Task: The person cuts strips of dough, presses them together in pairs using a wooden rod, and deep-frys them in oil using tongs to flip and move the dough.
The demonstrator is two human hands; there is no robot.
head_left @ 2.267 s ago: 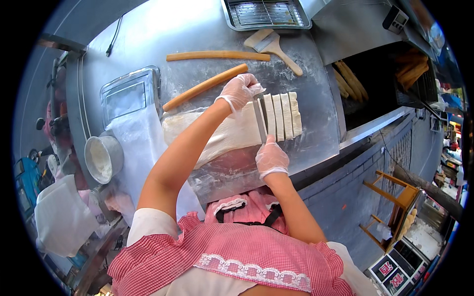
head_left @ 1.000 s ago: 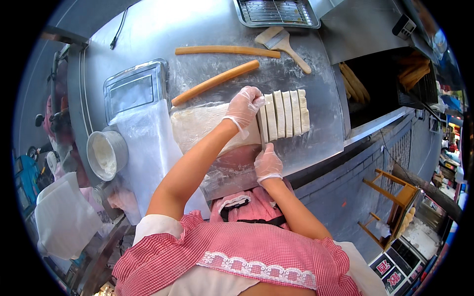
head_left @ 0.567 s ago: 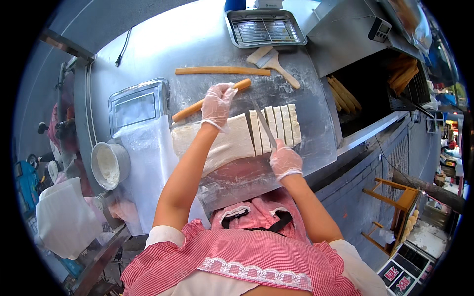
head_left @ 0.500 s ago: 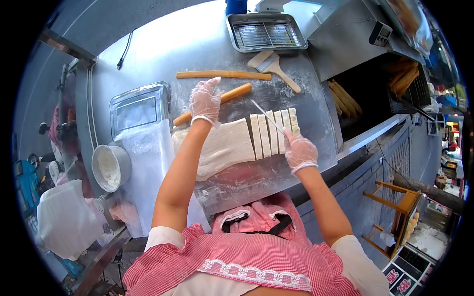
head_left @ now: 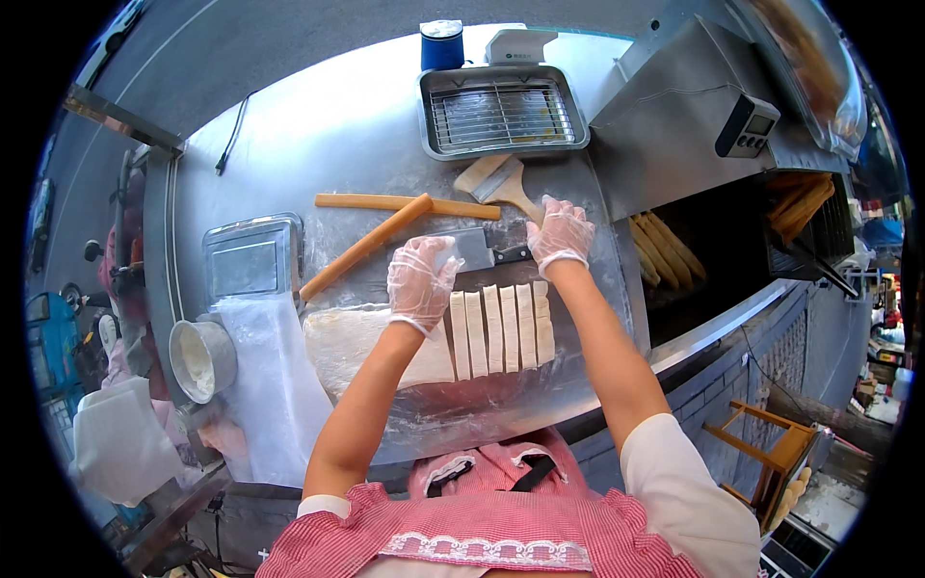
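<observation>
Across the steel table lies a pale sheet of dough (head_left: 352,349), its right part cut into several narrow strips (head_left: 493,330). A cleaver (head_left: 469,249) with a black handle rests flat beyond the strips. My left hand (head_left: 422,284), in a clear glove, hovers at the cut end of the sheet beside the blade; its fingers are loosely bent and apart, holding nothing visible. My gloved right hand (head_left: 562,234) is closed over the handle end of a wide flat brush (head_left: 496,181), its fingers hiding that end. Left of the cleaver, a wooden rolling pin (head_left: 361,252) crosses a thin wooden stick (head_left: 337,200).
A wire-racked tray (head_left: 503,116) and blue container (head_left: 441,46) stand at the back. To the left are a lidded metal box (head_left: 252,258), plastic sheeting (head_left: 265,361) and a bowl of flour (head_left: 202,361). Fried dough sticks (head_left: 665,249) lie in the recess at right.
The knife has left my right hand and lies on the table. My right hand has moved to the brush, and my left hand rightward. The rolling pin has turned onto the stick.
</observation>
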